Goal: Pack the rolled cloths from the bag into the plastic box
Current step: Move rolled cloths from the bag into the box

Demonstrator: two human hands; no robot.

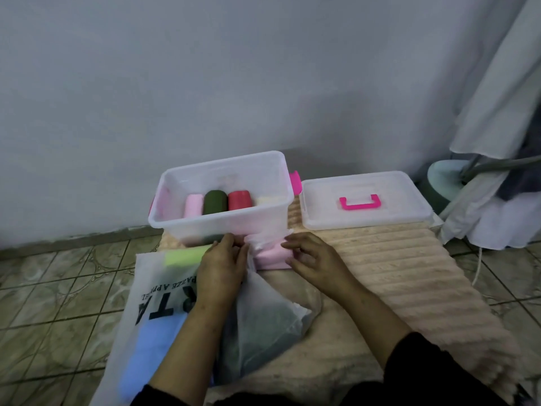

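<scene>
A clear plastic box [175,224] with pink latches stands ahead on a ribbed beige mat. Inside lie a pink roll [193,209], a dark green roll [216,202], a red roll [240,200] and a pale cream one [268,199]. A white translucent bag [152,291] with black lettering lies in front of the box; a lime roll [184,254], a blue roll [149,353] and a dark one [263,326] show through it. My left hand [222,268] pinches the bag's mouth. My right hand [310,259] rests on a pink roll [270,257] at the bag's opening.
The box's clear lid [389,218] with a pink handle [360,203] lies to the right on the beige mat [409,273]. A grey wall stands close behind. Green tiled floor [58,288] lies to the left. White fabric and a stand [483,171] crowd the far right.
</scene>
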